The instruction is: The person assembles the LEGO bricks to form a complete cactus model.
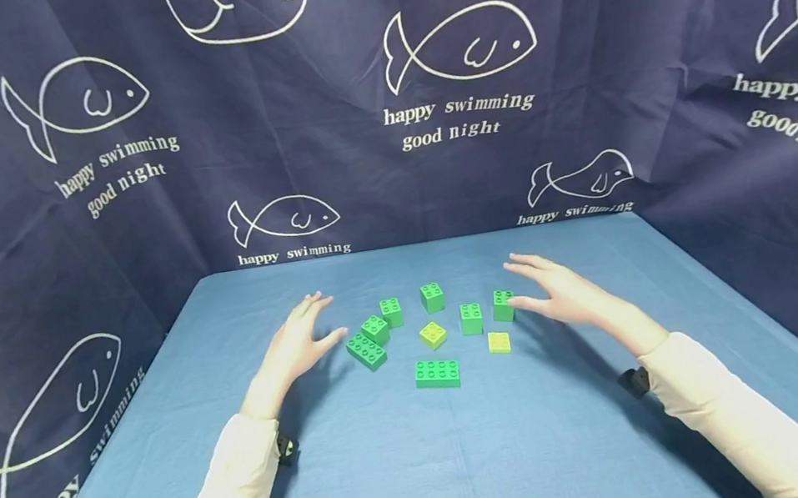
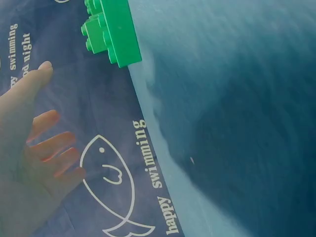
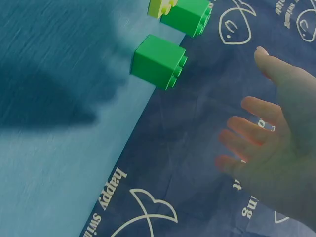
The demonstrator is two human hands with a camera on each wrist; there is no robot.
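Observation:
My left hand (image 1: 297, 340) hovers over the table at the left, fingers spread and nothing held. Nearest to it is a long green brick (image 1: 366, 352), which also appears at the top of the left wrist view. Beyond that brick stand two smaller green bricks (image 1: 375, 329) (image 1: 391, 313). On the other side, my right hand (image 1: 560, 293) is empty too, with its thumb overlapping a green brick (image 1: 503, 306) in the head view. Close by are another green brick (image 1: 471, 318) and a flat yellow-green brick (image 1: 499, 343). In the right wrist view the fingers (image 3: 247, 131) are loosely extended.
Between the hands lie a yellow-green brick (image 1: 433, 334), a green brick (image 1: 432, 297) and, nearer the front, a long green brick (image 1: 436, 374). All sit on a blue cloth-covered table (image 1: 427, 464). Dark blue fish-print curtains (image 1: 352, 120) enclose its back and sides.

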